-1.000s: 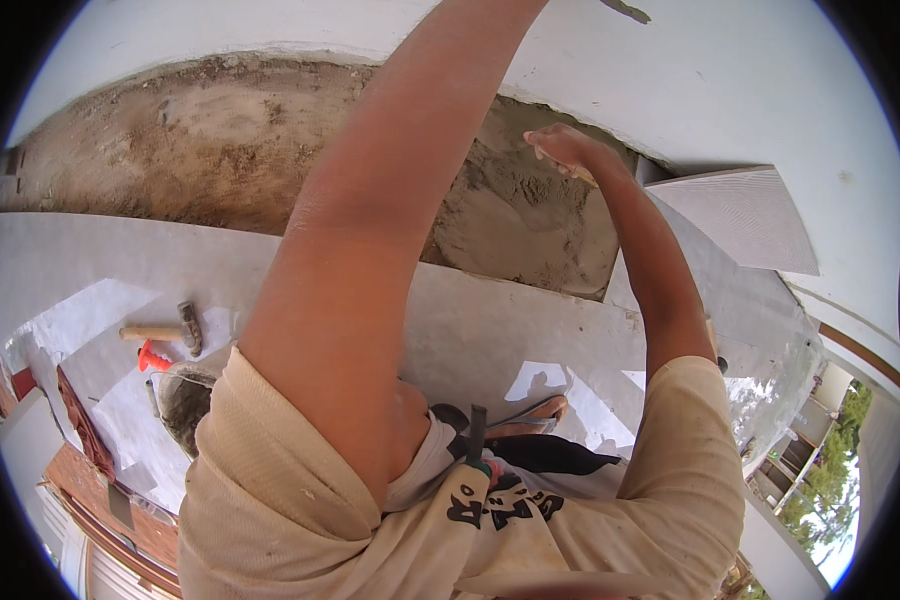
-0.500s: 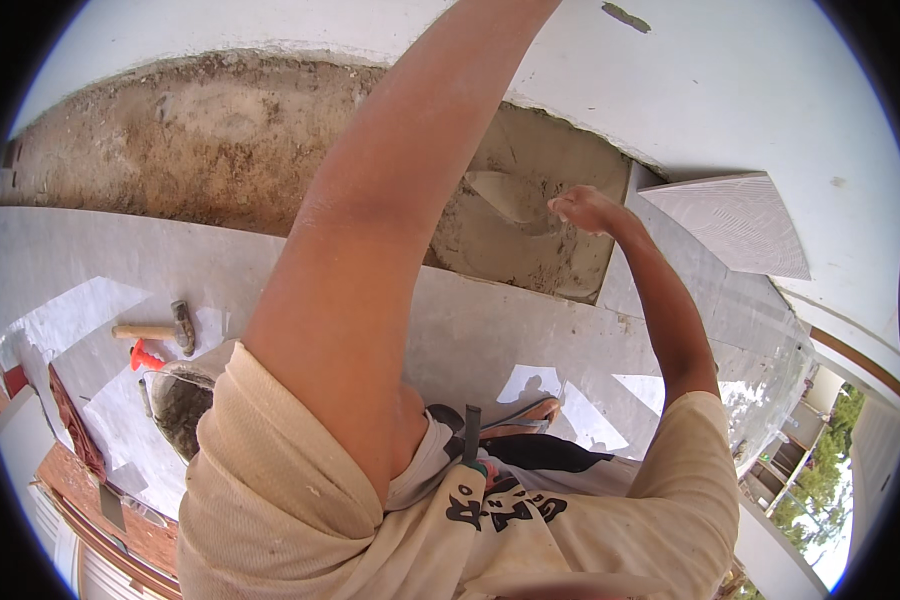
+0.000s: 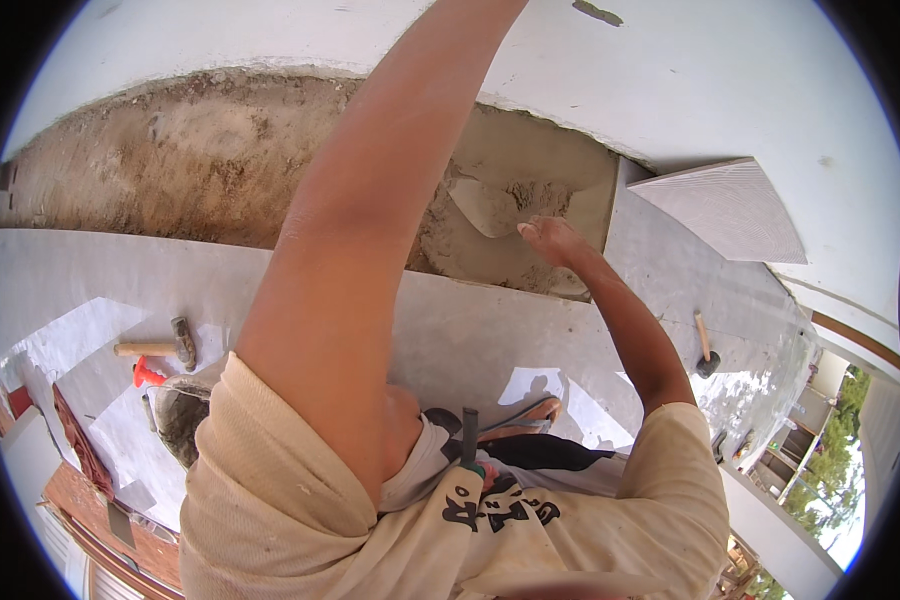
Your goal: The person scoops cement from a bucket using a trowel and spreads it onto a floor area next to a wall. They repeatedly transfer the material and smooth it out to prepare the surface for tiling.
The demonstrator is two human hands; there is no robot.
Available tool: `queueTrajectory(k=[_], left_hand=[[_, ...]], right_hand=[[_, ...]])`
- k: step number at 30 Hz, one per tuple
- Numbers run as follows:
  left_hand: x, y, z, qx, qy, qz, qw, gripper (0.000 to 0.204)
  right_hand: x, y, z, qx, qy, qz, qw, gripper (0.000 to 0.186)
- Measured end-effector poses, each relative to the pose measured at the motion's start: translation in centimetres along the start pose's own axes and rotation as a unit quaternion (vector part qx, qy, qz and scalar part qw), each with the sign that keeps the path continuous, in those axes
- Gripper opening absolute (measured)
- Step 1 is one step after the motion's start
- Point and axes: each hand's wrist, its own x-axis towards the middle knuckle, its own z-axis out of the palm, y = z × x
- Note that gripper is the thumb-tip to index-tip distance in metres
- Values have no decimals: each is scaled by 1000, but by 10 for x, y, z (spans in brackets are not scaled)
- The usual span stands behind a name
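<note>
My right hand (image 3: 555, 242) is closed over a bed of wet grey mortar (image 3: 530, 140). It grips a trowel whose mortar-smeared blade (image 3: 482, 208) lies on the mortar to the left of my fingers. The handle is hidden inside my fist. Stretched across the middle, my left arm (image 3: 345, 200) runs up past the white wall and leaves at the top edge, so its hand is out of sight. Rough ridges mark the mortar just beyond my right hand.
Bare brown ground (image 3: 170, 150) fills the strip left of the mortar. Grey tiles (image 3: 500, 330) lie nearer me. A loose tile (image 3: 725, 205) leans on the wall at right. A hammer (image 3: 175, 345) and a bucket (image 3: 180, 415) are at left, a mallet (image 3: 705, 350) at right.
My right hand and the trowel have come nearer me and slightly left across the mortar, whose surface is now rougher beyond them. The mallet at right has come into sight.
</note>
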Motion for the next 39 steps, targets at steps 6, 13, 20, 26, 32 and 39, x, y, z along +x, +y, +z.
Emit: queueTrajectory(k=[6,13,20,26,32,39], left_hand=[[0,2,4,-31,24,13,999,90],[-5,-1,12,-38,64,38,997,93],[-6,-5,10,-34,79,52,995,97],[-3,-1,11,-17,87,53,995,97],[-4,2,10,-11,37,-1,999,100],[-7,-3,20,12,97,73,993,92]], right_hand=[[-11,12,-12,-50,70,197,977,53],[-22,69,31,189,41,170,966,55],[-47,46,22,28,128,243,961,58],[-35,92,63,356,202,294,864,48],[-88,9,26,401,-71,198,892,45],[-156,13,11,142,-43,23,989,50]])
